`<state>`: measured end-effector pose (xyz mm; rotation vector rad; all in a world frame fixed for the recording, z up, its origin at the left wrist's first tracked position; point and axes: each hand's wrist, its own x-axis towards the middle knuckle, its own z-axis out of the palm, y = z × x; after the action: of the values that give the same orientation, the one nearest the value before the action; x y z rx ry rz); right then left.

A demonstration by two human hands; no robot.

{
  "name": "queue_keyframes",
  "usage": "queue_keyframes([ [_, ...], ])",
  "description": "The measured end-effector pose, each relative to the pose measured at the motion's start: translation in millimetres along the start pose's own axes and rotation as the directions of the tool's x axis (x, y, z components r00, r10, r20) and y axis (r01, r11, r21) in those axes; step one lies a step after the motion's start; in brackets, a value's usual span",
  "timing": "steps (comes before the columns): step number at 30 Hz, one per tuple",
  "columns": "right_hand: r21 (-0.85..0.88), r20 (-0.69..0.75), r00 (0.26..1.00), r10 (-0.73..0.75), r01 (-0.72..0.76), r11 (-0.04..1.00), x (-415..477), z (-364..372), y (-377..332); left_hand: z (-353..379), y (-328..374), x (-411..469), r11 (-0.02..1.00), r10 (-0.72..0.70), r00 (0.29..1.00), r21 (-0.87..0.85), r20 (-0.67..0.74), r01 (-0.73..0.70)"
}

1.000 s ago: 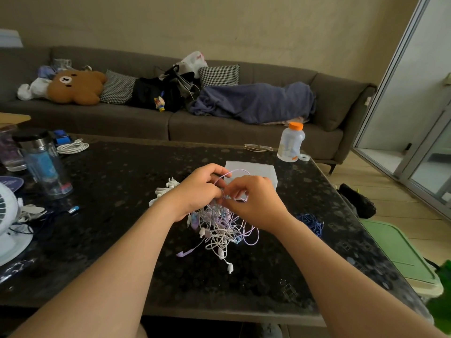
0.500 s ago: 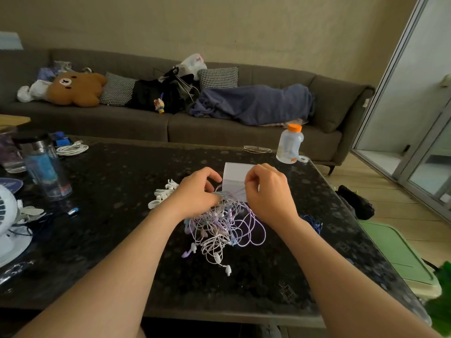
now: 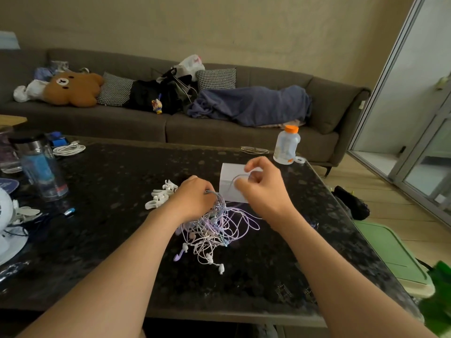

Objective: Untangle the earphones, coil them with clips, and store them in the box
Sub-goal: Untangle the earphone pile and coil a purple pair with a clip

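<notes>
A tangled bundle of white and purple earphones [image 3: 214, 230] lies on the dark stone table [image 3: 109, 240], with several earbuds trailing toward me. My left hand [image 3: 195, 198] grips the top of the tangle. My right hand [image 3: 261, 189] is raised just right of it and pinches one cord, drawing a loop up in front of the white box [image 3: 229, 174]. A small pile of white clips [image 3: 161, 193] lies left of my left hand.
A blue water bottle [image 3: 41, 169], a coiled white cable [image 3: 69, 149] and a white fan [image 3: 7, 220] stand on the table's left. A clear bottle with an orange cap [image 3: 286, 145] and glasses [image 3: 253, 150] sit at the far edge. A sofa lies behind.
My right hand has lifted away from the tangle up and to the right, pulling one cord out into a loop. My left hand stays clamped on the bundle.
</notes>
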<state>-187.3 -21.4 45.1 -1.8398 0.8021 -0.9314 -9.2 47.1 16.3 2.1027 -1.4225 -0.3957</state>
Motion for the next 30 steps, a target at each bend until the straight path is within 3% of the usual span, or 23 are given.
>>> queue_keyframes([
  [2, -0.379, 0.114, 0.993, -0.011, 0.054, 0.924, 1.5, 0.0, 10.0, -1.1, 2.5, -2.9, 1.0, -0.016, 1.0, -0.015, 0.014, 0.017],
  [4, -0.642, 0.179, 0.983, 0.048, 0.08, 0.763, 2.9, 2.0, 16.3, -2.3, 6.1, -6.3, 0.999, -0.024, 0.999, -0.025, 0.02, 0.025],
  [7, -0.765, 0.323, 0.936, 0.139, 0.171, 0.621, 2.7, 3.0, 17.8, -1.7, 8.3, -7.7, 1.0, -0.004, 1.0, -0.031, 0.002, 0.004],
  [10, -0.668, 0.441, 0.885, 0.15, 0.212, 0.714, 1.1, 3.0, 7.4, -0.9, 7.9, -7.5, 0.999, 0.019, 0.999, -0.044, -0.033, -0.02],
  [13, -0.545, 0.378, 0.926, -0.016, 0.236, 0.804, -1.4, 3.6, -8.5, 0.7, 4.0, -5.8, 0.998, 0.07, 0.998, 0.005, 0.007, -0.07],
  [16, -0.244, 0.155, 0.948, -0.279, 0.311, 0.919, -8.7, 7.1, -22.9, 3.1, -2.6, -1.0, 0.99, 0.066, 0.996, 0.122, 0.067, -0.073],
  [18, -0.058, -0.108, 0.9, -0.422, 0.418, 0.907, -9.5, 10.4, -29.6, 5.3, -8.0, 0.4, 0.988, 0.043, 0.995, 0.142, 0.089, -0.055],
  [21, -0.129, -0.395, 0.768, -0.505, 0.498, 0.858, -8.9, 16.9, -33.2, 11.1, -13.9, -0.9, 0.986, 0.017, 0.99, 0.161, 0.139, -0.039],
  [23, -0.262, -0.409, 0.718, -0.563, 0.499, 0.826, -11.4, 21.5, -33.7, 12.9, -11.3, -4.9, 0.985, 0.054, 0.981, 0.152, 0.189, -0.083],
  [26, -0.28, -0.341, 0.729, -0.594, 0.524, 0.804, -10.6, 25.7, -29.2, 9.3, 4.1, -10.6, 0.982, 0.126, 0.958, 0.106, 0.256, -0.157],
  [30, -0.121, -0.385, 0.815, -0.434, 0.421, 0.899, -10.3, 22.5, -29.0, 2.7, 20.5, -16.5, 0.979, 0.2, 0.926, -0.098, 0.322, -0.177],
])
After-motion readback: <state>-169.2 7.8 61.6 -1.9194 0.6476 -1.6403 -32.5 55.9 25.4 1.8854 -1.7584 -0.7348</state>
